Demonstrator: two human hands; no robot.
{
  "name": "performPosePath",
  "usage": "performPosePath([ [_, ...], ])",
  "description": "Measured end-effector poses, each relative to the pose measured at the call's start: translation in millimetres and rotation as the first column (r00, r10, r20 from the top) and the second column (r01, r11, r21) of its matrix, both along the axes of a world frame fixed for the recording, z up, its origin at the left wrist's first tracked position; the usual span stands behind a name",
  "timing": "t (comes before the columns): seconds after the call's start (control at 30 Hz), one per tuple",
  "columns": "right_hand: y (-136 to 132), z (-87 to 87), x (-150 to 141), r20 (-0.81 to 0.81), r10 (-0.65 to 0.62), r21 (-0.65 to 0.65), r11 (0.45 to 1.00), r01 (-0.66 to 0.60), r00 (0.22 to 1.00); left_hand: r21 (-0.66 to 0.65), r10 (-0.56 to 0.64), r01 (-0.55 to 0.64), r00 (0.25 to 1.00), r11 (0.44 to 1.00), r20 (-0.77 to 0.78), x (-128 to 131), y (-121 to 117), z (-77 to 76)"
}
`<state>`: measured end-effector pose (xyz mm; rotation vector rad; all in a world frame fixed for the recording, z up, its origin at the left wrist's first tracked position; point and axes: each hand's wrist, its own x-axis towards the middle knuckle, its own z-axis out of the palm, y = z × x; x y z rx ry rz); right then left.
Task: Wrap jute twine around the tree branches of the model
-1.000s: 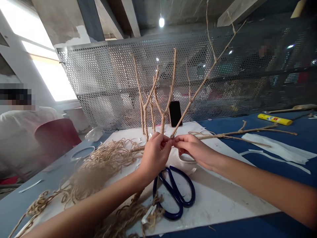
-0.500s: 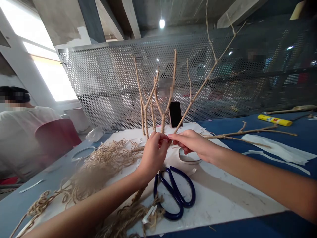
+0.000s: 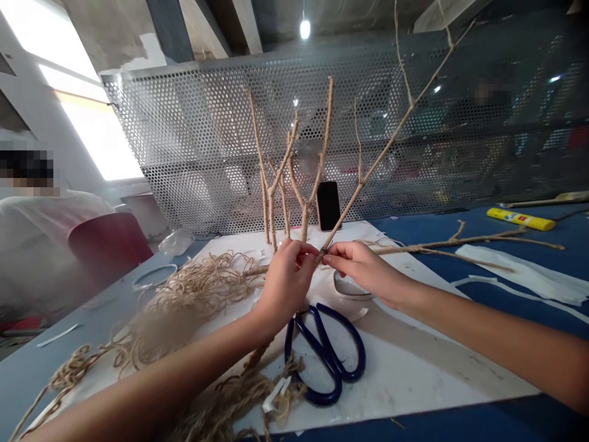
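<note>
Perf. metal screen (image 3: pixel 197 144) backs blue tbl (image 3: pixel 430 226); bright window (image 3: pixel 101 138) L, lit bulb (image 3: pixel 305 29) above.

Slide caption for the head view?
Left hand and right hand meet at the foot of a forked branch, scissors and twine nearby.

A phone (image 3: pixel 328 207) stands before a perforated panel (image 3: pixel 197 135), a yellow tube (image 3: pixel 521 219) lying farther right.
</note>
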<state>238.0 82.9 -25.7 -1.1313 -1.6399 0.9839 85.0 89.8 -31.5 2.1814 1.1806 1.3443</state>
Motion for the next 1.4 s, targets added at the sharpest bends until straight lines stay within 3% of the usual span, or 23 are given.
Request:
performPosePath([
  [0.23,11.0,-15.5,-0.9,-0.085,0.069,-0.001,0.998,-0.070,0.994,-0.228,-0.020,0.049,0.992,0.973,0.129,0.7,8.6,-4.5],
  [0.4,23.2,-26.4,2.1,-0.120,0.158,0.090,0.985,-0.148,0.980,-0.363,-0.065,0.110,0.989,0.925,0.134,-0.2,11.0,-0.6],
  [0.63,49.2,-45.4,9.4,0.079,0.092,0.166,0.981,-0.104,0.993,-0.331,-0.058,0.078,0.996,0.940,0.069,3.3,12.6,4.0],
  [0.77,57.3,-41.0,14.6,0.265,0.018,0.345,0.932,-0.112,0.964,-0.296,-0.038,0.042,0.999,0.954,0.018,4.8,14.8,3.3],
  [0.83,59.4,-36.8,17.4,0.344,-0.052,0.486,0.864,-0.131,0.937,-0.294,-0.036,0.037,0.999,0.955,0.006,5.3,15.5,3.9],
  [0.93,63.6,-33.3,21.0,0.410,-0.189,0.692,0.702,-0.168,0.892,-0.333,-0.027,0.028,1.000,0.943,0.007,5.7,17.2,5.5],
  [1.07,70.3,-34.3,23.6,0.437,-0.410,0.848,0.484,-0.215,0.801,-0.494,-0.083,0.130,0.990,0.860,0.115,6.2,21.5,7.9],
  [1.17,71.8,-32.9,24.0,0.407,-0.548,0.909,0.319,-0.268,0.730,-0.579,-0.105,0.236,0.962,0.780,0.252,6.2,24.9,7.8],
  [1.27,69.9,-26.9,23.7,0.374,-0.635,0.921,0.169,-0.351,0.676,-0.615,-0.104,0.284,0.944,0.735,0.312,4.5,27.6,5.7],
  [1.4,64.1,-17.3,22.5,0.343,-0.716,0.890,0.041,-0.455,0.608,-0.598,-0.103,0.236,0.963,0.766,0.247,1.2,29.1,3.1],
])
